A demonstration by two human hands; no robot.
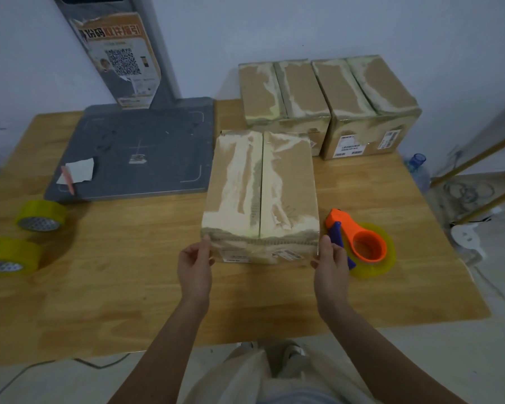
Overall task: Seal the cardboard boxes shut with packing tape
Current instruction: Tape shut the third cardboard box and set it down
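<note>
Table (129,287) bare near edge; left hand (194,269), right hand (330,268) grip box (261,193) corners.

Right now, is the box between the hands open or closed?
Closed. The box has both top flaps folded flat, meeting along the middle seam. Whether fresh tape covers that seam, I cannot tell.

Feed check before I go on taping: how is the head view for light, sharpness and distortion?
Head view: dim and bluish, with soft shadows under the tape rolls; wide-angle bending curves the table edge and the frame's borders; the near box, left hand and right hand are fairly sharp, but the box labels are too soft to read; no strong glare, only a mild sheen on the tape dispenser.
</note>
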